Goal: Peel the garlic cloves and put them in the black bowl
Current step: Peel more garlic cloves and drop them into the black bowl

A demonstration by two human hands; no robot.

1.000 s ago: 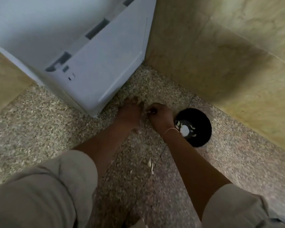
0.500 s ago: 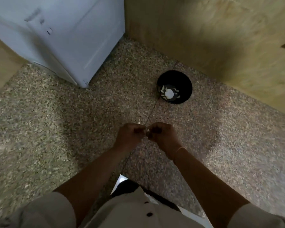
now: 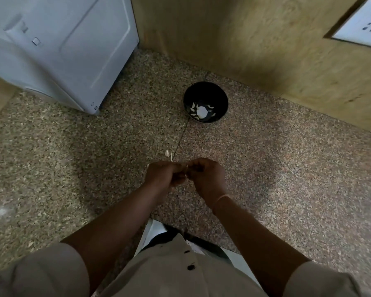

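1. The person stands over a speckled stone counter (image 3: 287,168), both hands brought together at the middle of the view. The left hand (image 3: 163,175) and the right hand (image 3: 206,176) meet fingertip to fingertip, each curled and pinching at one small pale thing between them, most likely a garlic clove (image 3: 186,170) being stripped of its skin.
2. The black bowl (image 3: 205,102) sits at about twelve o'clock from the hands, well apart from them and near the wall (image 3: 266,50). It holds several pale cloves around a larger white lump.
3. At about eleven o'clock, just beyond the left knuckles, a loose clove or scrap of skin (image 3: 167,151) lies on the counter with a thin pale sliver beside it.
4. To do this step well, I would say one hand should hold the clove steady while the other nips the skin at the tip and draws it off in one strip, turning the clove rather than crushing it. Working low over the counter would keep a slipped clove from rolling away.
5. Once bare, the clove has a clear straight path up to the bowl.
6. Hard to make out: the clove itself is nearly swallowed by the fingers, so how much skin remains I cannot tell. Whether the piece at eleven o'clock is a whole clove or only peel is unclear too.
7. A white appliance (image 3: 58,50) at ten o'clock is cut off by the frame.
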